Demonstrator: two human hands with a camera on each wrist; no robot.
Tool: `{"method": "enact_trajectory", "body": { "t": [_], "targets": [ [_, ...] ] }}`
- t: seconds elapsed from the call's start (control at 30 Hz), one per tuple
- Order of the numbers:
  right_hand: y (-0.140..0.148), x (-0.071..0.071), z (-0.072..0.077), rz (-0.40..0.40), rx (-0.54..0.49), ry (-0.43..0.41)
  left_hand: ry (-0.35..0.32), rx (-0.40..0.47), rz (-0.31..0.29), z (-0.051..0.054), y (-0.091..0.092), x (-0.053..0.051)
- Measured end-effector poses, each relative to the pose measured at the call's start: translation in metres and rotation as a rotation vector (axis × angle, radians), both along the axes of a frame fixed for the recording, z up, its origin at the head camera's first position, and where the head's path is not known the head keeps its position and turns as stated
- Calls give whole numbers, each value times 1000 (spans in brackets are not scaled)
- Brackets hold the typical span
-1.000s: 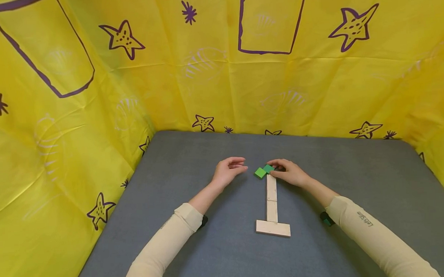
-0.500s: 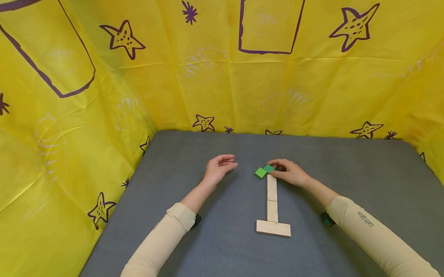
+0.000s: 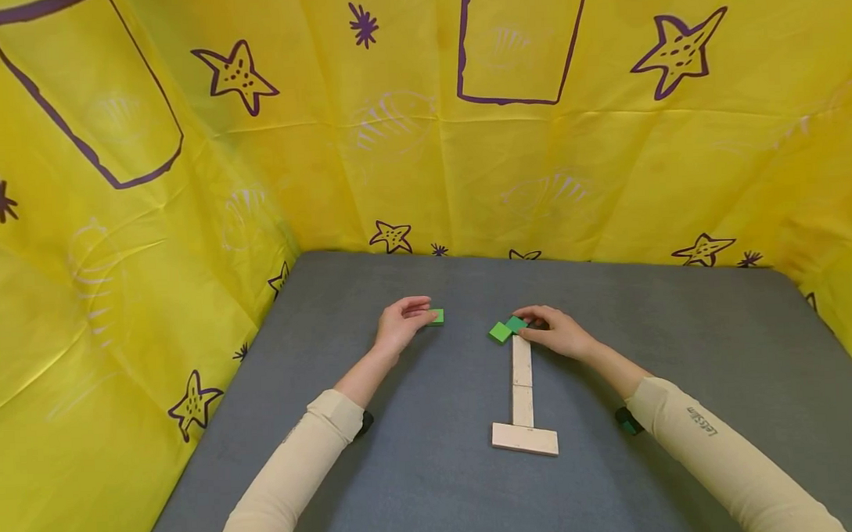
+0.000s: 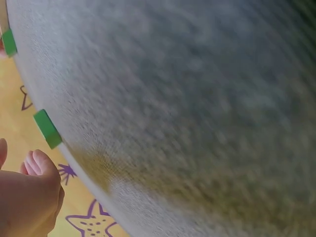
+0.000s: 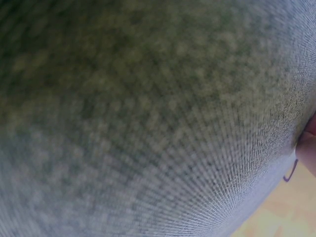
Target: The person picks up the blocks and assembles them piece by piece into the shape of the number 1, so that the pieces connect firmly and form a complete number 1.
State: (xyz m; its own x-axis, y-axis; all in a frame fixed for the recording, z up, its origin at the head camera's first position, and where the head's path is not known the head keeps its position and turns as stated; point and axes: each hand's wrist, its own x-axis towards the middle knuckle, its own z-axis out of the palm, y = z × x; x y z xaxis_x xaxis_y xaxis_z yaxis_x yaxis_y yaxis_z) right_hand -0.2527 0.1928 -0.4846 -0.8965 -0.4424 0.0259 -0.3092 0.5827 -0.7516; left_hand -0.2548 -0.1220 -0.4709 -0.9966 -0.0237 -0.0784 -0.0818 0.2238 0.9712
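Note:
In the head view, my right hand [image 3: 558,333] pinches a dark green block [image 3: 516,324] between thumb and fingers. A lighter green block [image 3: 500,331] lies against its left corner. My left hand [image 3: 398,328] hovers with thumb and fingers apart, left of another green block [image 3: 436,317]. In the left wrist view, a gap separates that block [image 4: 48,128] from the left thumb [image 4: 44,163]. Two narrow wooden blocks [image 3: 521,372] stand end to end in a column below the dark green block. Across the column's foot lies a wider wooden block [image 3: 524,439].
A dark grey tabletop [image 3: 434,485] carries all the blocks. Yellow cloth [image 3: 408,165] with purple starfish drawings closes off the back and sides. The right wrist view shows mostly blurred tabletop and a bit of finger [image 5: 307,148].
My left hand has drawn back to the left, and the green block at its fingertips has come into sight. The right hand and the other blocks have stayed put.

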Motion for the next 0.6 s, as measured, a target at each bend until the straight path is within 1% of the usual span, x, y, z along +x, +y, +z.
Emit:
{"method": "enact_trajectory", "body": {
  "t": [0.2, 0.3, 0.47, 0.6],
  "targets": [
    [0, 0, 0, 0, 2, -4, -14, -10, 6, -2, -8, -3],
    [0, 1, 1, -2, 6, -4, 1, -28, 11, -3, -11, -3],
    [0, 1, 2, 2, 2, -5, 42, -80, 18, -6, -14, -4],
    [0, 1, 1, 4, -2, -5, 22, -134, 17, -9, -16, -7]
  ]
}}
